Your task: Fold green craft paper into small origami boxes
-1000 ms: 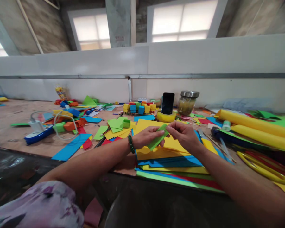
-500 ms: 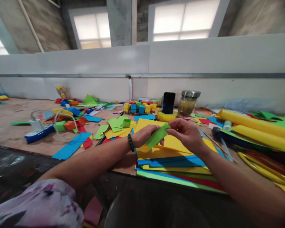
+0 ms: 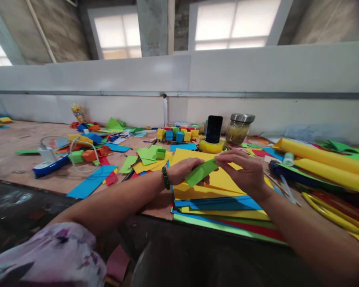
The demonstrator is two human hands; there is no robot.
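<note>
A small green paper piece [image 3: 201, 173] is held slanted over a stack of coloured sheets, its right end higher. My left hand [image 3: 187, 170] grips its left part, thumb on top and fingers beneath. The thumb and fingertips of my right hand [image 3: 242, 169] pinch its upper right corner. Under both hands lie yellow sheets [image 3: 182, 193], with blue, green and red sheets below them at the table's front edge. Left of the stack sit loose green sheets [image 3: 146, 155] and a small green paper box [image 3: 160, 154].
Behind the stack stand a phone [image 3: 213, 129] on a yellow roll [image 3: 211, 146], a lidded glass jar [image 3: 240, 129] and small coloured paper blocks [image 3: 180, 136]. A blue power strip [image 3: 51, 166] lies left. Yellow rolls [image 3: 332, 173] and yellow-handled scissors [image 3: 336, 215] lie right.
My right hand has shifted slightly right, still pinching the green paper's corner. The green paper now looks flatter and more stretched out. My left hand keeps its grip.
</note>
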